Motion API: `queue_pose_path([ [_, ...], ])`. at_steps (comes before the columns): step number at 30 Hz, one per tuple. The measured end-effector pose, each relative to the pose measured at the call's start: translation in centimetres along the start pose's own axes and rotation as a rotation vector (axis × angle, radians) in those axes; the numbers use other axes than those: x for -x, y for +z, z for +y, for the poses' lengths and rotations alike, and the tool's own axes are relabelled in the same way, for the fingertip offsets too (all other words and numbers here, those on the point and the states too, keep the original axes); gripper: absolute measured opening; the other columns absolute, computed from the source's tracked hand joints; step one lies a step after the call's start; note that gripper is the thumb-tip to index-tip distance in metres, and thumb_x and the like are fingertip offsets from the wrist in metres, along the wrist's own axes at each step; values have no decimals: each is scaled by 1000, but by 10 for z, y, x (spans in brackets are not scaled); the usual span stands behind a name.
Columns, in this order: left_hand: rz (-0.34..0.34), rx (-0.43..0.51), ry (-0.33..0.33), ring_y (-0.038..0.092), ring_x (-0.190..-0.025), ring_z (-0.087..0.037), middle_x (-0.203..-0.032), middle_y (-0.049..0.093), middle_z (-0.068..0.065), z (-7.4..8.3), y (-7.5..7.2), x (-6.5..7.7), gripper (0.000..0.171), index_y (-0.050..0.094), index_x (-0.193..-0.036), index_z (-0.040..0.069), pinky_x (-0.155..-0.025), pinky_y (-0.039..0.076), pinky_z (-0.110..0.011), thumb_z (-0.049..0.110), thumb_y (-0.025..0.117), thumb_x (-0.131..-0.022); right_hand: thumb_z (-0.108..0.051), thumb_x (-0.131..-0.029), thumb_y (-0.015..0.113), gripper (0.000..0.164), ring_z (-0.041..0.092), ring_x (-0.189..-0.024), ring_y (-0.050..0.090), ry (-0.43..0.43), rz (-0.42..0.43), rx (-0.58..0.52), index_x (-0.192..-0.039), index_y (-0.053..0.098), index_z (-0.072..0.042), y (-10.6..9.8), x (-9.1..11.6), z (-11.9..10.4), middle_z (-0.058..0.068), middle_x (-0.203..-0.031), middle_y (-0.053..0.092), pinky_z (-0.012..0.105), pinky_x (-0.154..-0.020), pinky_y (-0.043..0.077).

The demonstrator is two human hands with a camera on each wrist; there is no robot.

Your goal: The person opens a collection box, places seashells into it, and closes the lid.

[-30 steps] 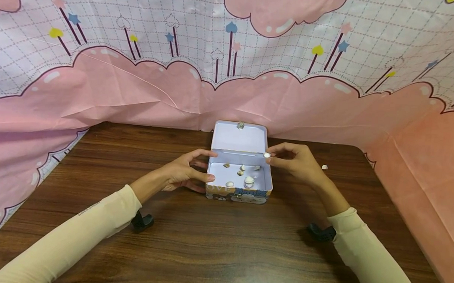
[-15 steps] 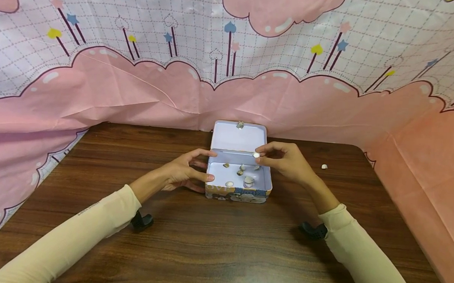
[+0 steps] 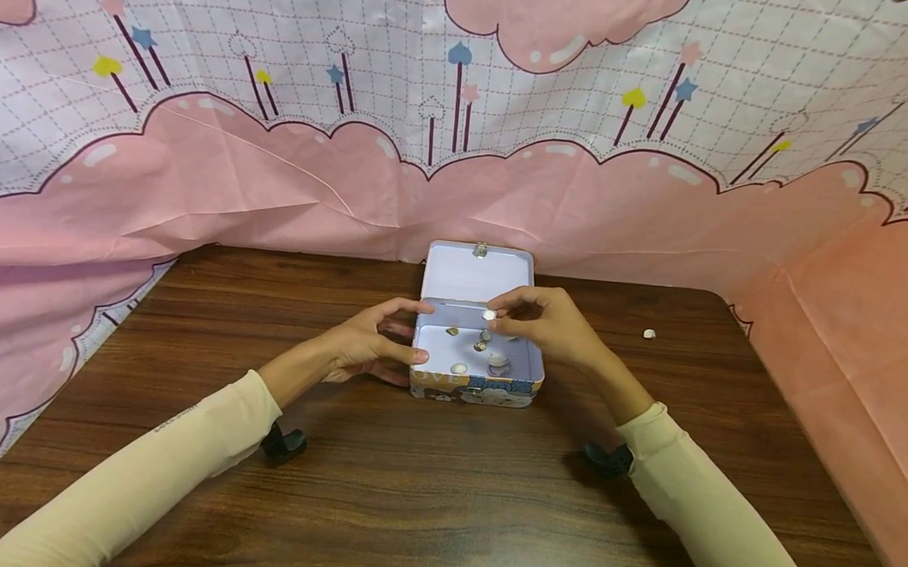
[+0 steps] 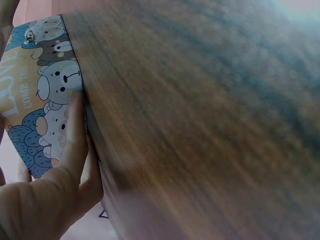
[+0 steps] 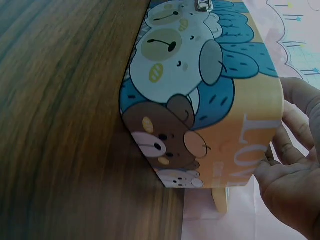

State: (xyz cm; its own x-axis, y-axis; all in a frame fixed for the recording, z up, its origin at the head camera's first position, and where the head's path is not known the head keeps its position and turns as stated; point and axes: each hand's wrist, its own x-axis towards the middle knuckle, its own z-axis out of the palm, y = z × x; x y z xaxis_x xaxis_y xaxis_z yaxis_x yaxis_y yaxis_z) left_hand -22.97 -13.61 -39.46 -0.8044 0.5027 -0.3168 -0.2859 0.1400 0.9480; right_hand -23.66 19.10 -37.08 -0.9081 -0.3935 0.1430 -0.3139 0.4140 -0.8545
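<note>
A tin box [image 3: 439,390] with cartoon bears stands on the table, its lid [image 3: 479,272] raised at the back. My left hand [image 3: 362,344] holds the box's left side, thumb and forefinger at the rim. In the left wrist view its fingers lie along the printed wall. Between thumb and fingertips, my right hand [image 3: 561,327] pinches a small white seashell [image 3: 489,316] over the box. Inside lie several shells: a larger whitish one [image 3: 499,365], a small pale one [image 3: 459,368], a brown-striped one [image 3: 480,346] and a tan one [image 3: 452,331].
Another small white shell [image 3: 649,334] lies on the dark wooden table [image 3: 416,499], right of the box. A pink patterned cloth [image 3: 315,187] hangs behind and around the table. Black wrist gear [image 3: 286,446] shows under each sleeve.
My right hand has moved left with the white seashell, from the box's right rim to above its middle. My left hand and the box have stayed in place.
</note>
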Motion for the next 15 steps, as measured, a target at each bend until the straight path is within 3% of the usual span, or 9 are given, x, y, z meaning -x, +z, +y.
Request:
queue_pose_path([
  [15,4,-3,-6,63,-136,-47,-170,35,-30,-1,-1,-1,83,49,-168,28,-101,69,-65,1,86,-99,-13,-99,87,23,25,-94,75,-25,-40,48,-122,86,-9,14,-10,-2,10,-106,82,25,-80,65],
])
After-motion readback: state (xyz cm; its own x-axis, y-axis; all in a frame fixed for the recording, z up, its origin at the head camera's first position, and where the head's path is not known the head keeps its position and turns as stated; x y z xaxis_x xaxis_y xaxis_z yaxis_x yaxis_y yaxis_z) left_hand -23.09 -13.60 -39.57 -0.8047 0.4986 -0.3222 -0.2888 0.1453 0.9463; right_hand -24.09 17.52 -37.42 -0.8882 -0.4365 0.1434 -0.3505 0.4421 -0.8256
